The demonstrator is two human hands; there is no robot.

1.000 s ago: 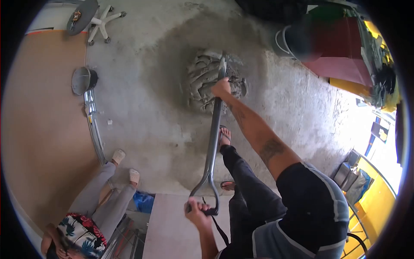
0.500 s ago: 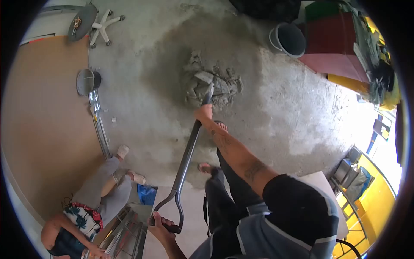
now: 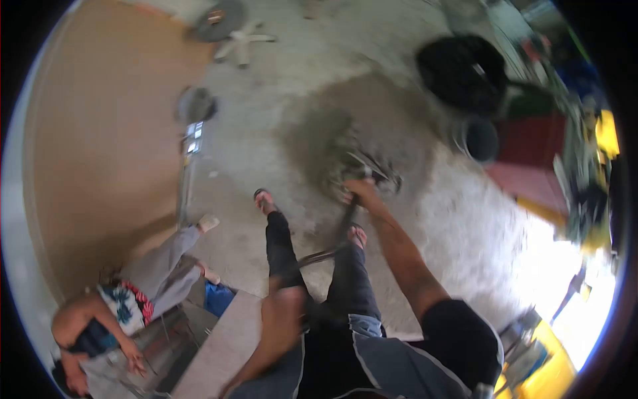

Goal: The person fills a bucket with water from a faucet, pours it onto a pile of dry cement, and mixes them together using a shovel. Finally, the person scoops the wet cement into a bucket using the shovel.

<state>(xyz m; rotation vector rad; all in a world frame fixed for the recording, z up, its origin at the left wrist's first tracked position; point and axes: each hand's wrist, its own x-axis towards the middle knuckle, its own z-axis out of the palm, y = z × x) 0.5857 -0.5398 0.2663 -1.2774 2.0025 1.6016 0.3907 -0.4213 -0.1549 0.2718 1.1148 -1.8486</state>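
Observation:
My right hand [image 3: 359, 189] is closed around the lower shaft of a shovel [image 3: 348, 218], just above the wet grey mortar pile [image 3: 391, 182] on the floor. The shovel's blade is at the pile, mostly hidden by my hand and blur. My left hand [image 3: 282, 314], smeared by motion, is at the shovel's D-shaped handle in front of my body, with its fingers around the grip. My feet in sandals stand apart on the near side of the pile.
A dark damp patch surrounds the pile. A bucket [image 3: 480, 140] and a black bag [image 3: 462, 72] lie to the right. On the left are another bucket [image 3: 195, 105], a brown board [image 3: 113, 146] and a seated person [image 3: 123, 306]. A chair base [image 3: 243, 44] lies at the back.
My left hand and the shovel handle have swung rightward, toward my body. One foot has stepped forward on the left. The view has shifted, and the seated person's hand has lifted.

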